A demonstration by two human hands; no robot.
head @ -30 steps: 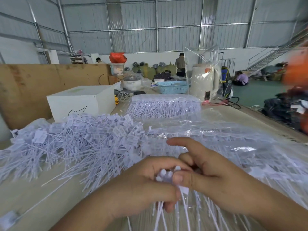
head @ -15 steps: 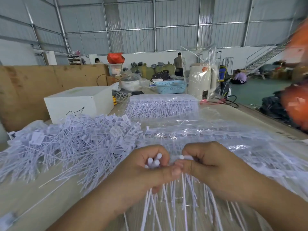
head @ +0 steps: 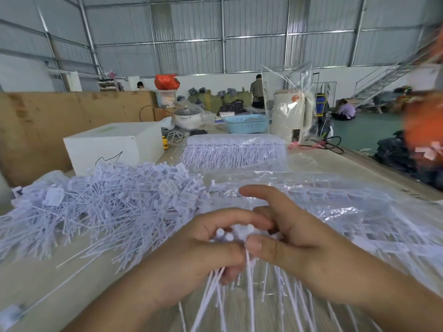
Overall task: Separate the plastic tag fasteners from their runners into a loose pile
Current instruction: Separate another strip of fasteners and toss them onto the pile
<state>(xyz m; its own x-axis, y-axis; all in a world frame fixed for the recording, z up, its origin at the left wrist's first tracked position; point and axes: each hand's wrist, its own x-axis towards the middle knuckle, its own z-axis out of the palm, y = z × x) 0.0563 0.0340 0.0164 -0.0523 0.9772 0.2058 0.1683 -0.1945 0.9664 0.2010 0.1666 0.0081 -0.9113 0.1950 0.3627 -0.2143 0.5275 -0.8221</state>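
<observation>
My left hand [head: 201, 250] grips a bundle of white plastic tag fasteners [head: 230, 234], their round heads poking up between its fingers and their thin tails hanging down toward me. My right hand [head: 294, 243] pinches one fastener of that bundle with thumb and curled fingers, its index finger raised. A loose pile of separated fasteners [head: 107, 204] spreads over the table to the left. Fasteners on runners under clear plastic wrap [head: 335, 207] lie behind and to the right of my hands.
A wrapped stack of fastener strips [head: 232, 149] lies farther back. Left of it stands a white box [head: 112, 147]. A blue basket [head: 247, 123], a cream kettle [head: 292, 116] and a pot sit at the table's far end. People are in the background.
My right index finger has lifted off the bundle, and the thumb has moved in against the fastener heads in my left hand. Both hands have stayed in place.
</observation>
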